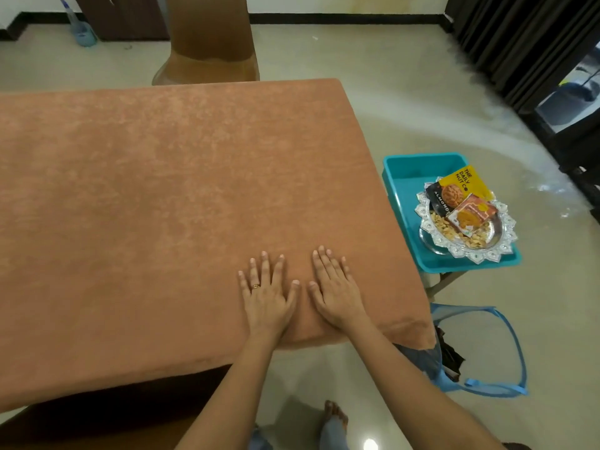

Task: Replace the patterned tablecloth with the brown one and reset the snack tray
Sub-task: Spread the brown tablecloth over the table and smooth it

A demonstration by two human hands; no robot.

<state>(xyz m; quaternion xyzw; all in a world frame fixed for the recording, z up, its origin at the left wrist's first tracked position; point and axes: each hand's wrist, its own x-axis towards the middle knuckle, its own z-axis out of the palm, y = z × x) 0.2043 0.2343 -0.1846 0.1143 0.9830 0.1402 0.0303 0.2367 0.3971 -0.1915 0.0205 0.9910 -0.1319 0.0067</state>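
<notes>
The brown tablecloth (pixel 162 196) covers the whole table top and hangs over its near and right edges. My left hand (pixel 264 290) and my right hand (pixel 336 285) lie flat on it side by side near the front right corner, fingers straight and spread, holding nothing. The snack tray (pixel 506 251), a clear dish with a lacy silver rim, holds loose nuts, a yellow nut packet (pixel 462 186) and an orange packet (pixel 472 214). It sits in a teal bin (pixel 406 180) to the right of the table. The patterned tablecloth is not in view.
A brown-covered chair (pixel 207 40) stands at the table's far side. A blue mesh bag (pixel 487 368) lies on the floor by the front right corner. Dark curtains (pixel 519 43) hang at the back right. My feet show on the tiled floor below.
</notes>
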